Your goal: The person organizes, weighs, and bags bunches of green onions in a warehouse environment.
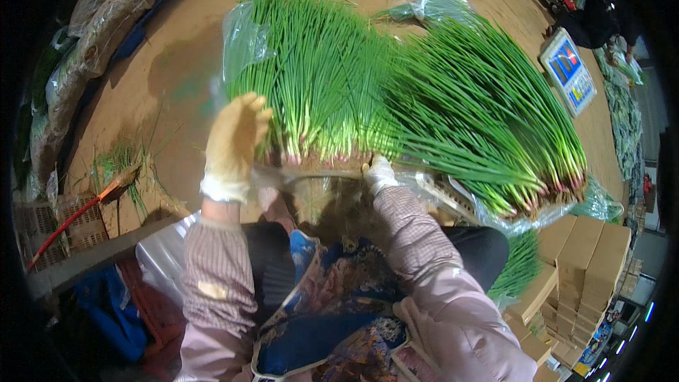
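Observation:
In front of me lies a wide layer of green onions (329, 79), their reddish-white bulbs toward me and their leaves pointing away, on a clear plastic sheet (241, 42). My left hand (236, 138), in a yellowish glove, is raised at the layer's left edge with its fingers slightly curled; I see nothing held in it. My right hand (379, 170), gloved too, is at the near edge by the bulbs. Its fingers are partly hidden, so its grip is unclear. A darker heap of green onions (493, 111) lies to the right, with some leaves reaching past my right wrist.
A tied clear bag (437, 2) lies behind the heaps. A digital scale (568, 71) stands at the far right, near a person (597, 16). Cardboard boxes (578, 265) are stacked at lower right. Wrapped bundles (101, 32) line the left; a red-handled tool (69, 231) rests near a crate (85, 217).

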`<state>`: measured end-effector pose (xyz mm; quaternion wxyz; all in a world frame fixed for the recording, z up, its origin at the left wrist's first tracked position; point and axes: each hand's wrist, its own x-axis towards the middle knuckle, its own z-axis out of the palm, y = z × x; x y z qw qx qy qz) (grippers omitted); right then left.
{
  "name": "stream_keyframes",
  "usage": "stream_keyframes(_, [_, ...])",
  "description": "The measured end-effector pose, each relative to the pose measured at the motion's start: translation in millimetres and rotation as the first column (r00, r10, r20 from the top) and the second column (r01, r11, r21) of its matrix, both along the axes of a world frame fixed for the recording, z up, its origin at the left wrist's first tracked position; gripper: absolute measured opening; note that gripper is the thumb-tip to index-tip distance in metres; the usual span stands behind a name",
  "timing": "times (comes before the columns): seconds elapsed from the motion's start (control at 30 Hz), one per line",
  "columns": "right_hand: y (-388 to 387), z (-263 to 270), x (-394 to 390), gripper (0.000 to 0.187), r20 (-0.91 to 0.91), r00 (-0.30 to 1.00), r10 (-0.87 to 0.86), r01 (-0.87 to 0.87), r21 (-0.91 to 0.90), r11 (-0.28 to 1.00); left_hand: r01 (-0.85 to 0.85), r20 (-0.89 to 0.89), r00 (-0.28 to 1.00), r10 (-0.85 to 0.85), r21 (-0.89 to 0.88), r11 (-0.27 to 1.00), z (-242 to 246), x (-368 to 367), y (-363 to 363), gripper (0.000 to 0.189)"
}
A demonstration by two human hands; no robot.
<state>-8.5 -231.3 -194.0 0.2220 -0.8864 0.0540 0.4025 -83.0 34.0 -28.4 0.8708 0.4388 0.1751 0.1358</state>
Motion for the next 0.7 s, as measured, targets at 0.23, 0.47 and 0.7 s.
stream_keyframes(0.23, [42.8,-34.7,49.4,0.053,-0.005,0.998,0.056,-0.054,-0.354,0.934,-0.018,-0.158,0.987,0.015,-0.019,1.000,10.5,5.8,-4.8,0.039])
stream_keyframes(0.47, [45.6,-41.1,63.7,0.048,-0.002,0.994,0.113,-0.104,-0.407,0.908,0.013,-0.207,0.978,-0.015,-0.011,1.000,5.3,10.3,1.0,0.041])
stream_keyframes(0.7, [89.9,50.8,5.2,0.034,-0.836,0.536,-0.118,0.786,0.545,-0.291,0.028,-0.219,0.976,-0.023,0.020,0.999,-11.5,7.6,-3.4,0.038])
